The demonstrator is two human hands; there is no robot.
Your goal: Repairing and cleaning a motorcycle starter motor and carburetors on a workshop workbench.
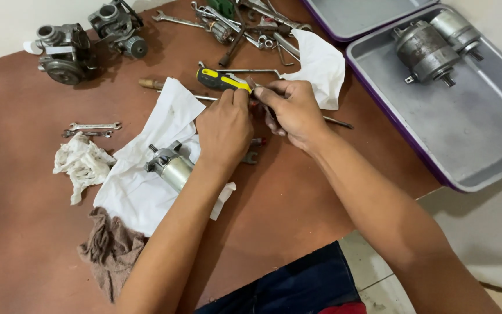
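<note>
My left hand (223, 129) and my right hand (293, 110) meet above the brown table (18, 174). Both pinch a small dark part (257, 97) between their fingertips; it is mostly hidden. Just beyond the fingers lies a screwdriver with a yellow and black handle (219, 79). A small silver starter motor (168, 164) rests on a white cloth (146, 174) under my left forearm. A red-tipped small tool (258, 141) shows below my hands.
Two carburettors (65, 53) stand at the far left. Several wrenches (245, 26) lie at the top, two more (91, 129) at left. A grey tray (483, 145) at right holds another motor (428, 51). Rags (82, 164) and a brown cloth (111, 250) lie near the front.
</note>
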